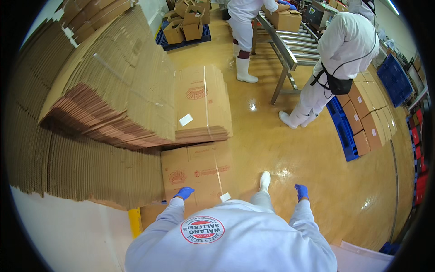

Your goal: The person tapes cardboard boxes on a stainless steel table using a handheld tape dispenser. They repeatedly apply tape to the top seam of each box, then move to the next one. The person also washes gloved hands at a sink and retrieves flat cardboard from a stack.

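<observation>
My left hand, in a blue glove, is over or beside a strapped bundle of flattened cardboard boxes; whether it touches them I cannot tell. Its fingers point forward and right, and no held object shows. On the other side of my body, my right hand, also gloved in blue, hangs above the tan floor with its fingers partly bent and nothing visible in it. A second strapped bundle of flat boxes lies beyond the first, next to a tall stack of folded cardboard.
Two people in white work clothes stand by a metal roller conveyor carrying a cardboard box. Closed cartons sit on a blue pallet at right. Open boxes fill another pallet at the back.
</observation>
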The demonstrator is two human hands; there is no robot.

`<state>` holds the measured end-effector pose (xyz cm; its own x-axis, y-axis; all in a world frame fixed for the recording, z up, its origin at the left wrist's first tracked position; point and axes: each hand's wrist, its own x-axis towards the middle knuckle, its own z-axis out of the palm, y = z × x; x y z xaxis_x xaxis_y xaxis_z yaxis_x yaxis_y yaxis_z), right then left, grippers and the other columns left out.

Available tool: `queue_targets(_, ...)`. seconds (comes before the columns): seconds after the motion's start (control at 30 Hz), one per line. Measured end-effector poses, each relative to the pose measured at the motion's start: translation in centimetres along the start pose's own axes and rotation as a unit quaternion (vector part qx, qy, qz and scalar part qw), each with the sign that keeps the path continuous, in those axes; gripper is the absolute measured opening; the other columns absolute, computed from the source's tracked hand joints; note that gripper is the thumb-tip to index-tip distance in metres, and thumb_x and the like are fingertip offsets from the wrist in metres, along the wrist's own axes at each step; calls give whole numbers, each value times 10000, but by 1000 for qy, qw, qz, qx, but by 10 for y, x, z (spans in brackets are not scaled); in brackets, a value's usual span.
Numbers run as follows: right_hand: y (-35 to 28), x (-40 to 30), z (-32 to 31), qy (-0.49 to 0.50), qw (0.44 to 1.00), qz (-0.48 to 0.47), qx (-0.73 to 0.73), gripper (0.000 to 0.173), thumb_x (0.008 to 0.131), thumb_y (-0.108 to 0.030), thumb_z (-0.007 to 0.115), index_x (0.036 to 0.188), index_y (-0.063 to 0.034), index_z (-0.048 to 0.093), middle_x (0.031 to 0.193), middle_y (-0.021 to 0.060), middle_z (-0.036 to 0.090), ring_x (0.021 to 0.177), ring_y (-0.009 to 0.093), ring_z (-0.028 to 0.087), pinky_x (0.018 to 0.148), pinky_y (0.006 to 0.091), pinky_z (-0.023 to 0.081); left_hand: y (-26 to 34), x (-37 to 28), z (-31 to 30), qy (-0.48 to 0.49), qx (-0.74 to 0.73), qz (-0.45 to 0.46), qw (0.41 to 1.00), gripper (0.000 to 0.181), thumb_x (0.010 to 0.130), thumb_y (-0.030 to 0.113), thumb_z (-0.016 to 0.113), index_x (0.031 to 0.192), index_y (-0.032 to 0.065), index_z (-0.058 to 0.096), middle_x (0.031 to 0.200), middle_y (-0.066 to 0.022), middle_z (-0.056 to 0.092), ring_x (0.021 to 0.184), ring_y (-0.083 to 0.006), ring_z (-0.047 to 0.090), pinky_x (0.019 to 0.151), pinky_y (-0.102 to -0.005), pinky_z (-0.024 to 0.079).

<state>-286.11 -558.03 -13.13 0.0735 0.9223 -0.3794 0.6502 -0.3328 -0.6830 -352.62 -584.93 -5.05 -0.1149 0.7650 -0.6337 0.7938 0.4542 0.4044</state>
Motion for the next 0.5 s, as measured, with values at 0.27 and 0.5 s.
queue_targets(0.27,28,68,-100,-65,936,323,123,177,724,-293,599,676,-123,601,586,3,511,503,147,433,434,324,334,224,157,-21,-78,-30,89,993,376,863,337,430,1067,68,597,1121,-144,565,1055,-292,516,914,-377,386)
queue_targets(0.5,63,213,-154,-10,990,104,93,191,741,-314,589,784,-131,627,708,-6,583,632,130,488,558,334,383,428,275,-127,-50,-153,171,972,411,860,376,431,1077,64,588,1129,-139,560,1056,-300,509,922,-366,380)
